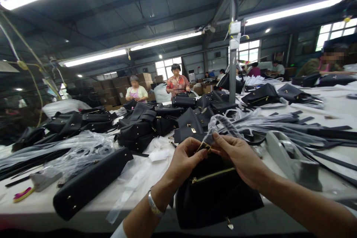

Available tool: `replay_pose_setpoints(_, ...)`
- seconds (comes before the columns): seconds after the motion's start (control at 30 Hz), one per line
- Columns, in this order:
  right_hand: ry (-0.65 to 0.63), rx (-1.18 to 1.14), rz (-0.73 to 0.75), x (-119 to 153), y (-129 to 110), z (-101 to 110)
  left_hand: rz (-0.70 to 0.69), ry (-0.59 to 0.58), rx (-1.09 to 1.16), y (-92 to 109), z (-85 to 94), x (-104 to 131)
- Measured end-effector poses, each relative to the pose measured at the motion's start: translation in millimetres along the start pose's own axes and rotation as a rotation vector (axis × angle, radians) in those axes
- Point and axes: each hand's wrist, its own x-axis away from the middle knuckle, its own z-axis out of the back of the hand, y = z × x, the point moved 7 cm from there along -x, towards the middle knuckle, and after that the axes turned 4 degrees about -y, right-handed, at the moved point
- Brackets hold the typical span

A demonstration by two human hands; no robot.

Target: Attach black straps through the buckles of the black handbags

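A black handbag (217,202) with a gold zipper (213,175) sits at the table's front edge, right below my hands. Above it, my left hand (185,160) pinches a gold-coloured buckle (205,146) between thumb and fingers. My right hand (237,154) is closed beside it on the end of a bag handle (223,123) wrapped in clear plastic, which loops up behind the fingers. My fingertips hide how strap and buckle meet. A small metal clasp (229,224) hangs from the bag's lower side.
Another black bag (92,182) lies at the left, near scissors-like pink and yellow handles (23,195). A grey tape dispenser (292,160) stands at the right beside plastic-wrapped straps (267,126). Piled black bags (136,126) and a post (232,67) are farther back. Several co-workers are around.
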Motion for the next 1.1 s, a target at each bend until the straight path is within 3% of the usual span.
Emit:
replay_pose_setpoints(0.23, -0.022, 0.164, 0.046, 1.5, 8.2, 5.8, -0.033, 0.071, 0.073, -6.3, 5.8, -5.0)
replay_pose_setpoints(0.47, -0.185, 0.083, 0.089, 1.5, 25.4, -19.0, -0.11, 0.146, -0.018, -5.2, 6.3, -7.6)
replay_pose_setpoints(0.6, -0.154, 0.097, 0.11, -4.3, 34.4, -22.1, -0.225, 0.183, -0.426, 20.6, 12.0, -9.1)
replay_pose_setpoints(0.8, -0.117, 0.199, 0.173, -9.4, 39.4, -22.7, -0.379, -0.016, -1.024, 64.4, 2.8, -13.0)
replay_pose_setpoints(0.97, -0.074, 0.354, 0.263, -12.2, 36.1, -21.7, -0.467, -0.216, -1.588, 71.5, -26.3, -6.8)
replay_pose_setpoints(1.1, -0.059, 0.431, 0.321, -11.8, 32.7, -21.3, -0.645, -0.281, -1.881, 75.8, -43.5, -1.6)
